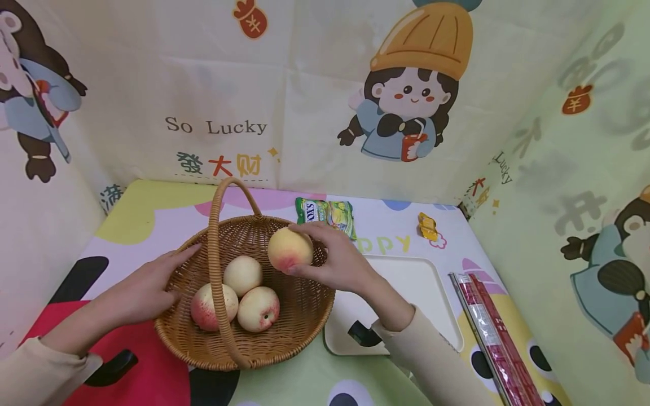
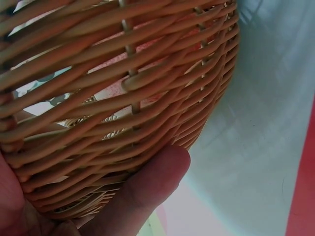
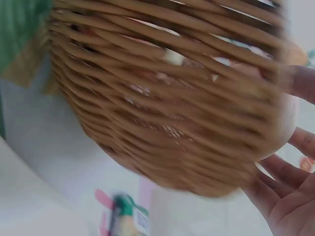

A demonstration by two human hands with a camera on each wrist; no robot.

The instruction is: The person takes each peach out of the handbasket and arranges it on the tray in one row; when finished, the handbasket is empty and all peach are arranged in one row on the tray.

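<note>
Four peaches in all: three lie in the bowl of the wicker basket, the fourth, the held peach, hangs above the basket's right rim.

Held peach: pale yellow, pink blush on its lower side. The right hand grips it, fingers curled over the top and far side. Judged firm but easily bruised, with a slightly fuzzy, non-slippery skin, and light enough for one hand. Best taken around the widest part with a spread, gentle hold rather than a fingertip pinch.

Wicker basket: woven cane, stiff, light, with an arched handle across the middle. Stands on the tabletop. The left hand lies flat against its left outer wall, fingers straight, curled around nothing; in the left wrist view a finger presses the weave.

Resting peaches: close together near the handle's foot.

Also present: white tray just right of the basket, green snack packet behind it, small yellow wrapped sweet, red wrapped roll along the right edge.
</note>
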